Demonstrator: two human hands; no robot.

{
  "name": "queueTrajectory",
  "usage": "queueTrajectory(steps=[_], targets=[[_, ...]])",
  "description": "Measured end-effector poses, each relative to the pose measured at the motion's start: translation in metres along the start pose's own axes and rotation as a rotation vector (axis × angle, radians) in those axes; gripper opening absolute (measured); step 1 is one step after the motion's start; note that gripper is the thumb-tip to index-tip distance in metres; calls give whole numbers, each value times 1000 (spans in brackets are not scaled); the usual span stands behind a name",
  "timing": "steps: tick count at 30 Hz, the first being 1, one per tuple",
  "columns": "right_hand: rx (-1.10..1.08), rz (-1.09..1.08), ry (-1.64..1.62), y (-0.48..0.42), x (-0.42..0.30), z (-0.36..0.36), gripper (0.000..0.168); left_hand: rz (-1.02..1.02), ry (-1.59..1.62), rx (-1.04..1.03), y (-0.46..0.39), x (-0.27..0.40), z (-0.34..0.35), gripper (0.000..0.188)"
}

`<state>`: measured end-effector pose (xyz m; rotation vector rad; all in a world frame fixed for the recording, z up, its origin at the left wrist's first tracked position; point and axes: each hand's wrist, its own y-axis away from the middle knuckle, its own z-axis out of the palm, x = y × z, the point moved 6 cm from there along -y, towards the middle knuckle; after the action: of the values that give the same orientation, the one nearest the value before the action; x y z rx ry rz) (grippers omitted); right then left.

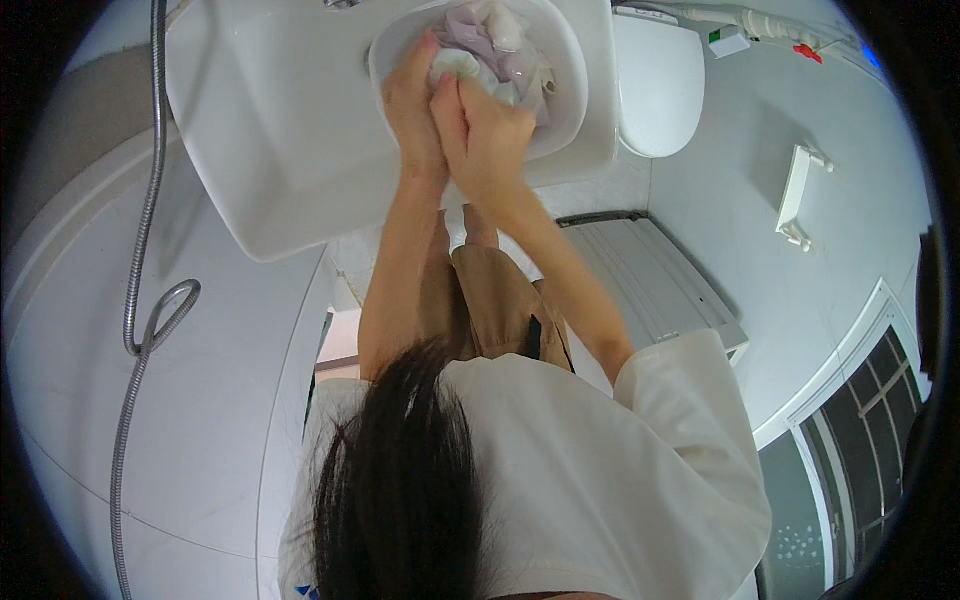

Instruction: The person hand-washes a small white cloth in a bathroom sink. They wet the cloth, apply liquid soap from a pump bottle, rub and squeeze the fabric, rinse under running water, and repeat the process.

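A white plastic basin [574, 82] sits in the right part of a white ceramic sink [315, 150]. Inside it are wet garments, among them lavender cloth [471, 36] and white cloth [504, 30]. My left hand [411, 101] and my right hand [484, 124] press together over the basin's near left side. Between them they grip a pale greenish-white cloth [454, 66], which bulges out past the fingers. Its lower part is hidden by my hands.
A metal shower hose [154, 187] hangs along the left, before white panels. Right of the sink is a toilet with its lid down [660, 82]. Nearer stands a grey-white ribbed panel or appliance [645, 277]. A white wall holder [796, 191] and a barred window [870, 420] are farther right.
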<state>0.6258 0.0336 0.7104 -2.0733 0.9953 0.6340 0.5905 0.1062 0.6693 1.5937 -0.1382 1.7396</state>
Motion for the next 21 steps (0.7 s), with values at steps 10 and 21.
queueTrajectory(steps=[10,21], targets=[[-136,123,30,15,18,12,29,44,-229,-42,8,-32,-14,25],[-109,153,53,2,24,9,31,47,-154,19,5,-36,-7,36]])
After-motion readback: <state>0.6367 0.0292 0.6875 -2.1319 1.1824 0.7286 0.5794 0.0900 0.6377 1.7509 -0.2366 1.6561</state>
